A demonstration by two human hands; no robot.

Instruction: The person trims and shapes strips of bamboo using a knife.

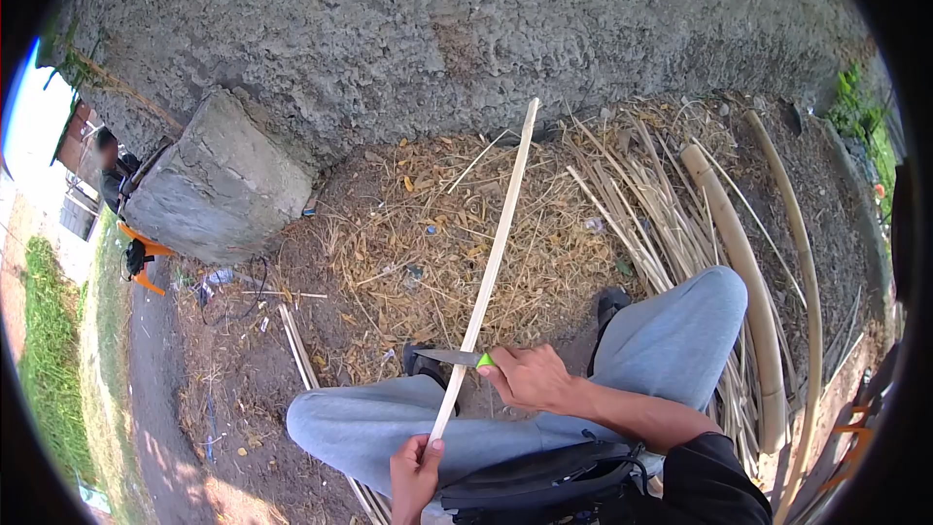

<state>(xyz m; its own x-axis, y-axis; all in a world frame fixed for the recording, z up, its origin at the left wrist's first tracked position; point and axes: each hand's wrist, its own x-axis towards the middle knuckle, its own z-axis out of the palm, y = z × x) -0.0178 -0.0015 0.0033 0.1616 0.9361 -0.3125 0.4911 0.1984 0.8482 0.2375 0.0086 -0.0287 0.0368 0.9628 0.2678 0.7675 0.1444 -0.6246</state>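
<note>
A long pale split strip (501, 243) slants up from my lap toward the wall. My left hand (416, 472) is closed around its lower end. My right hand (530, 376) is closed on the green handle of a knife (449, 357), to the right of the strip. The blade points left and crosses the strip above my left hand. Between my knees, the strip passes over ground covered with shavings (428, 262).
A grey stone block (228, 175) stands by the rough wall (466, 29) at left. On the right lie a pile of split strips (646, 199), a thick pole (743, 282) and a thinner curved pole (802, 262). A person (112, 170) is at far left.
</note>
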